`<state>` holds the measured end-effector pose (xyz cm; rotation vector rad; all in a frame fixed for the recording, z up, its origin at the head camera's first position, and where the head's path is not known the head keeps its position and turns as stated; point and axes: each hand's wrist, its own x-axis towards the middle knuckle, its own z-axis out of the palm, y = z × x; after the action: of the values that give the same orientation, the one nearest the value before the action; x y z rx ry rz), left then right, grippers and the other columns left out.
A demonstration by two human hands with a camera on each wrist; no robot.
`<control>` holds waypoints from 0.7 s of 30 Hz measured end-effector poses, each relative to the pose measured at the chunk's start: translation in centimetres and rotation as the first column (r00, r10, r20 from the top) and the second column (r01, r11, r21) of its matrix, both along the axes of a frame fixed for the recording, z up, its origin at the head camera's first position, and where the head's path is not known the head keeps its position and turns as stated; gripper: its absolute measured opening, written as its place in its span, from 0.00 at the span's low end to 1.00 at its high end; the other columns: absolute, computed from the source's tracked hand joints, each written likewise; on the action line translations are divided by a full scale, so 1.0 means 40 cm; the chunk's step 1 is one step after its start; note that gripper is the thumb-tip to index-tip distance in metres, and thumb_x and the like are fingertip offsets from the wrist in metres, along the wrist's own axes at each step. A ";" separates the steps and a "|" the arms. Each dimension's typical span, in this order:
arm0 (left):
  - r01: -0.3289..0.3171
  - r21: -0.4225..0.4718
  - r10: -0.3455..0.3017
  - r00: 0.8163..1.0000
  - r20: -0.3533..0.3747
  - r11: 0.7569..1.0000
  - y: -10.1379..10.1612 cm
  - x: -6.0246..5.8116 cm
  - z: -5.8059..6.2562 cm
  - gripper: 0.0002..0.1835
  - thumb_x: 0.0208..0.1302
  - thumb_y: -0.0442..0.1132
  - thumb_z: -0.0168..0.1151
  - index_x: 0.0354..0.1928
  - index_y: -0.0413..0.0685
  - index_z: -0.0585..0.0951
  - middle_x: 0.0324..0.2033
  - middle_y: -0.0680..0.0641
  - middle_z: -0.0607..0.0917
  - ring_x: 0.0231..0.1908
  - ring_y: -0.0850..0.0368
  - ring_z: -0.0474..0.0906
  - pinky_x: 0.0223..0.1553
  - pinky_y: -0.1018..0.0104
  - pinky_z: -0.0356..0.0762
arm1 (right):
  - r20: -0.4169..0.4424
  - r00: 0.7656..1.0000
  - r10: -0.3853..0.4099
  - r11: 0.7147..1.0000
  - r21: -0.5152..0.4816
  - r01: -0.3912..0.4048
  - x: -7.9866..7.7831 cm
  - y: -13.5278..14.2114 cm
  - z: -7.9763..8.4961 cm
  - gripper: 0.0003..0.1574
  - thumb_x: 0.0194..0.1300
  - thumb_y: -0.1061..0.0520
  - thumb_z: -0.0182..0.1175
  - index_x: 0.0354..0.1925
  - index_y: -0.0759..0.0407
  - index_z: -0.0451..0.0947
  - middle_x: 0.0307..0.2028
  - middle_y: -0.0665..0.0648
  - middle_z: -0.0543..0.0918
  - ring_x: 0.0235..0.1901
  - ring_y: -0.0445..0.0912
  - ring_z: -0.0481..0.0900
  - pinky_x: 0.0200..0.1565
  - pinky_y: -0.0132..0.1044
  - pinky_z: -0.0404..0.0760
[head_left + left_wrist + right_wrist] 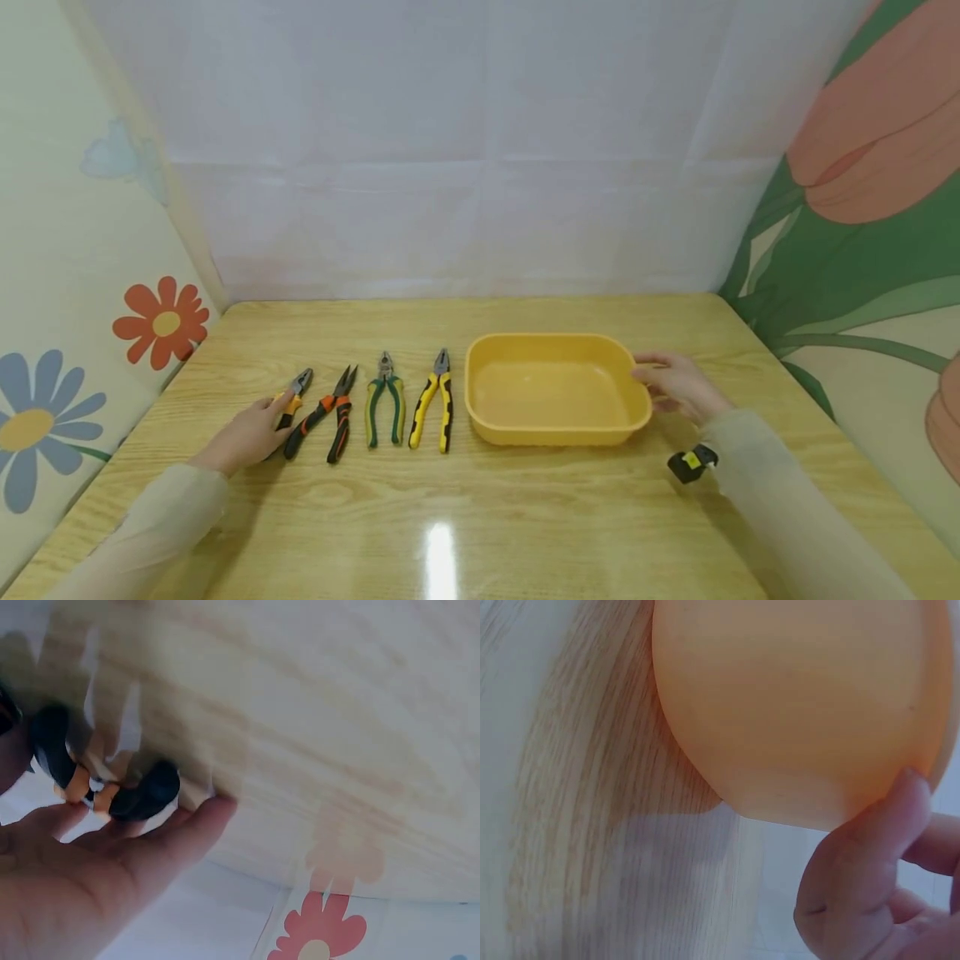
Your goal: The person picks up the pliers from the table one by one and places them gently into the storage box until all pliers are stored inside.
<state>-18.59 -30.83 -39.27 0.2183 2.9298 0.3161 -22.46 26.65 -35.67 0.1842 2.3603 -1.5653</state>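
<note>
At the left end of a row of pliers, my left hand (243, 435) is over combination pliers with yellow-orange and black handles (302, 383). In the left wrist view its fingers extend alongside the two handles (146, 795), not wrapped round them. The palm side partly hides these pliers in the head view. My right hand (686, 386) pinches the right end of a yellow plastic basin (555, 436), its thumb (904, 802) on the rim and the other fingers outside. The basin is upright on the table, with nothing in it.
Right of the left hand lie orange-and-black long-nose pliers (343, 402), green-handled pliers (371, 410) and yellow-and-black pliers (424, 410), just left of the basin. All are on a wooden table (330, 533). White cloth (480, 225) hangs behind; a small black device (692, 463) sits at the right wrist.
</note>
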 end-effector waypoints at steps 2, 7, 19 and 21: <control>0.003 0.000 -0.003 0.999 -0.035 1.000 0.002 0.010 -0.008 0.32 0.68 0.35 0.57 0.68 0.24 0.59 0.53 0.14 0.65 0.52 0.17 0.66 0.50 0.32 0.68 | 0.001 1.000 0.000 1.000 -0.002 0.000 -0.001 0.000 -0.002 0.35 0.73 0.57 0.52 0.70 0.73 0.55 0.39 0.53 0.80 0.33 0.41 0.78 0.33 0.37 0.82; -0.018 -0.001 0.018 0.993 -0.114 1.000 0.008 0.038 -0.023 0.29 0.70 0.35 0.55 0.67 0.27 0.60 0.54 0.14 0.63 0.54 0.14 0.60 0.48 0.29 0.67 | 0.003 1.000 -0.007 1.000 -0.012 0.007 0.000 -0.003 -0.002 0.35 0.73 0.58 0.52 0.70 0.73 0.55 0.37 0.52 0.80 0.32 0.41 0.78 0.32 0.37 0.81; 0.007 -0.092 -0.028 0.973 -0.230 0.996 0.014 0.051 -0.026 0.27 0.68 0.35 0.58 0.66 0.31 0.66 0.42 0.25 0.74 0.37 0.30 0.74 0.28 0.41 0.76 | 0.003 1.000 0.013 1.000 0.000 -0.013 -0.001 -0.001 -0.004 0.35 0.74 0.56 0.50 0.71 0.72 0.54 0.38 0.53 0.81 0.33 0.41 0.79 0.34 0.38 0.82; 0.010 -0.115 -0.038 0.969 -0.244 0.993 0.015 0.052 -0.022 0.26 0.68 0.35 0.57 0.65 0.31 0.66 0.40 0.26 0.74 0.34 0.32 0.74 0.25 0.43 0.75 | 0.004 1.000 0.009 1.000 0.001 -0.009 0.000 -0.003 -0.003 0.35 0.74 0.56 0.50 0.71 0.71 0.54 0.39 0.55 0.81 0.34 0.42 0.79 0.34 0.38 0.82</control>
<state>-16.53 -30.23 -40.15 0.2958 3.1738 0.1257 -22.48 26.55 -35.77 0.1769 2.3556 -1.5582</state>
